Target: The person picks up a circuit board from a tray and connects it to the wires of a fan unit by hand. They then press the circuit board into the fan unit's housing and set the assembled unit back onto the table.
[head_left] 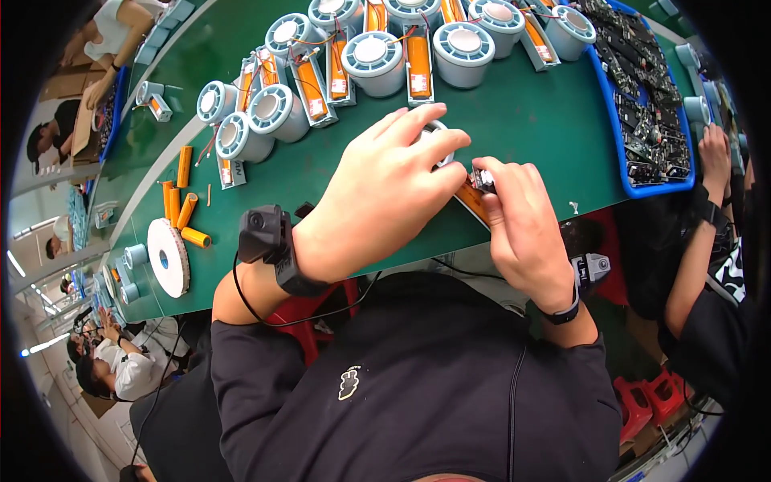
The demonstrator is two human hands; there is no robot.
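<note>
My left hand (389, 181) lies over a light-blue unit, its fingers bent round the drum-shaped housing (434, 130), which mostly hides beneath them. From under that hand an orange battery (472, 201) slants toward the table's near edge. Just right of it, my right hand (522, 221) pinches a small dark circuit board (483, 180) with a silvery part between thumb and fingers. The board sits close to the battery; whether wires join them is hidden. Beyond my hands stand several similar light-blue units (373, 64) with wired orange batteries in side trays.
A blue bin (658, 191) of dark circuit boards stands to the right. At left lie several loose orange batteries (185, 210) and a white reel (168, 259). Another person's hand (713, 161) is beyond the bin. The green table's (546, 120) near edge runs below my hands.
</note>
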